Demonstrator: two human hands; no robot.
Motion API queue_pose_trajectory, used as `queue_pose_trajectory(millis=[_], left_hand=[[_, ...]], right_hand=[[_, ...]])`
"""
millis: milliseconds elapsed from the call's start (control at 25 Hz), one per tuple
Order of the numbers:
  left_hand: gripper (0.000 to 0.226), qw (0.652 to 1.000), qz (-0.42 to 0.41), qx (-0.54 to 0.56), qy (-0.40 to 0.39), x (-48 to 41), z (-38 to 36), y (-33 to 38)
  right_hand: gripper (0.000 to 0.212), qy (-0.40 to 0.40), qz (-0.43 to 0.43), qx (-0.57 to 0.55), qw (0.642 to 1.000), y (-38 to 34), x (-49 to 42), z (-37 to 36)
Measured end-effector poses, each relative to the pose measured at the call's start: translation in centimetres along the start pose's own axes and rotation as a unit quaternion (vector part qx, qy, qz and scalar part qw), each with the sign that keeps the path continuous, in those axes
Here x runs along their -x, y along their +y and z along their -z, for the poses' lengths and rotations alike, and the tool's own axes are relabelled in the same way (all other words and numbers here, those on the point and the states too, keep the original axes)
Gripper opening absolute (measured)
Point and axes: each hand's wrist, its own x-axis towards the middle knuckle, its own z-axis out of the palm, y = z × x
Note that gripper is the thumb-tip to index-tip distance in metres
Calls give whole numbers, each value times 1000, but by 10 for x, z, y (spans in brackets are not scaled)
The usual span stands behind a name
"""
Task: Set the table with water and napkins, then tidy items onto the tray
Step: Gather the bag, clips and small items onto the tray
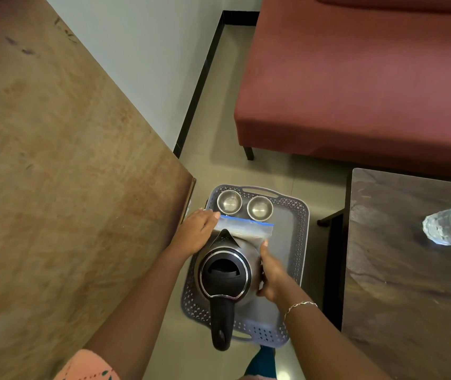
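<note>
Steel kettle (225,270) at the middle of the tray (302,231), handle (221,322) toward the near edge: rigid, smooth, probably heavy if filled; best lifted by the handle. Soft, slippery zip bag (243,229) beyond the spout (224,237), touched at its left end by the left grip (195,233) and at its right corner by the thumb of the right grip (273,275); closure of either indiscernible. No legible writing.

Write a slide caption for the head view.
Left hand and right hand touch the zip bag lying between kettle and steel cups on the grey tray.
</note>
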Motion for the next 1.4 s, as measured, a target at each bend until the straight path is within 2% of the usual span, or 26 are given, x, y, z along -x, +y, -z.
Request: queue_pose_trajectory(millis=[120, 240, 320, 360, 400, 480, 560, 680, 880, 1080, 1400], left_hand=[[76, 1000, 7, -26, -8, -1, -1, 0], [48, 999, 24, -47, 1, -1, -2, 3], [40, 999, 13, -23, 35, 5, 2, 14], [38, 998, 8, -3, 59, 11, 4, 23], [37, 996, 4, 18, 84, 18, 6, 32], [42, 991, -4, 35, 126, 31, 5, 49], [56, 987, -44, 16, 155, 48, -4, 68], [67, 982, -65, -68, 166, 72, -30, 94], [66, 971, -102, -137, 170, 124, -78, 153], [65, 973, -92, -173, 119, 181, -146, 221], [64, 960, -162, -215, 77, 248, -260, 343]], right_hand=[[64, -11, 1, -6, 1000, 2, -6, 0], [61, -13, 20, -7, 1000, 7, -4, 7], [57, 12, 81, 33, 996, 10, -1, 14], [58, 29, 133, 97, 986, 11, -1, 20], [59, 48, 191, 180, 964, 11, 1, 27], [57, 100, 286, 334, 893, 9, 7, 40], [54, 146, 354, 425, 820, 3, 19, 56], [57, 194, 423, 481, 743, 0, 43, 86], [64, 250, 486, 571, 613, 18, 97, 158], [67, 278, 494, 619, 543, 54, 151, 251], [70, 335, 498, 614, 512, 104, 215, 405]])
